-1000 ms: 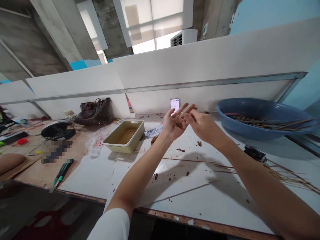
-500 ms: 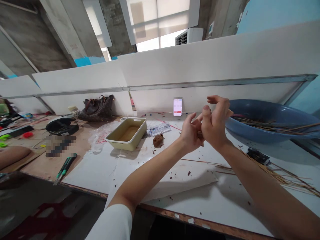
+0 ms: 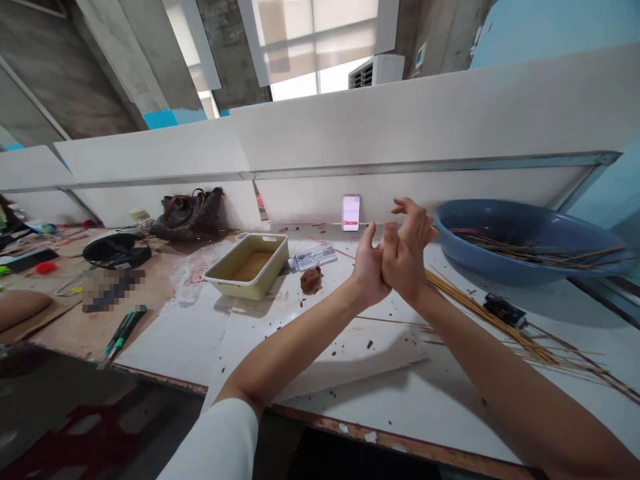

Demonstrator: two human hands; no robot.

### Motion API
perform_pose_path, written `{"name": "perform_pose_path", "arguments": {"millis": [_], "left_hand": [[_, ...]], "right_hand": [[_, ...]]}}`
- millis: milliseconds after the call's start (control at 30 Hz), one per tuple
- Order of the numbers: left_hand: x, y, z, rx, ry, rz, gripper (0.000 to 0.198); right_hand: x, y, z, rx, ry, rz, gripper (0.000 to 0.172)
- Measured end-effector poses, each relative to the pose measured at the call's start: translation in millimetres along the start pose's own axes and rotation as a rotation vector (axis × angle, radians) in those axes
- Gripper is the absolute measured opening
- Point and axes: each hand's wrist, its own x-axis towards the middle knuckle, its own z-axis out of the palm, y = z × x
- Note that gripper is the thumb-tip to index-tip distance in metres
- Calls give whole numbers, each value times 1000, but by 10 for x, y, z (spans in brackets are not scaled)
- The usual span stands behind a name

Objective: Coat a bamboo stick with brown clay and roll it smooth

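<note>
Left hand (image 3: 369,267) and right hand (image 3: 405,253) pressed palm to palm above worktop (image 3: 450,400), fingers loose and upright; can't tell if the grip traps anything. Brown lump (image 3: 311,279) lies on worktop lower left, nearer left hand; thin sticks (image 3: 480,313) fan out to the right

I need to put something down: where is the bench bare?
Bare: the white board between the yellow tray and the near edge, right of the green-handled tools. Crowded: right side, with sticks and blue basin.

Anything between left hand (image 3: 369,268) and right hand (image 3: 407,257) is hidden.
</note>
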Motion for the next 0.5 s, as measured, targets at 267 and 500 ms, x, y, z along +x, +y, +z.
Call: {"name": "perform_pose_path", "arguments": {"millis": [267,500], "left_hand": [[112,40,-161,-86,10,-97,65],[48,160,-73,-20,-15,13,58]], "right_hand": [[-25,274,213,38,-67,159,45],[67,468,236,277,47,298,36]]}}
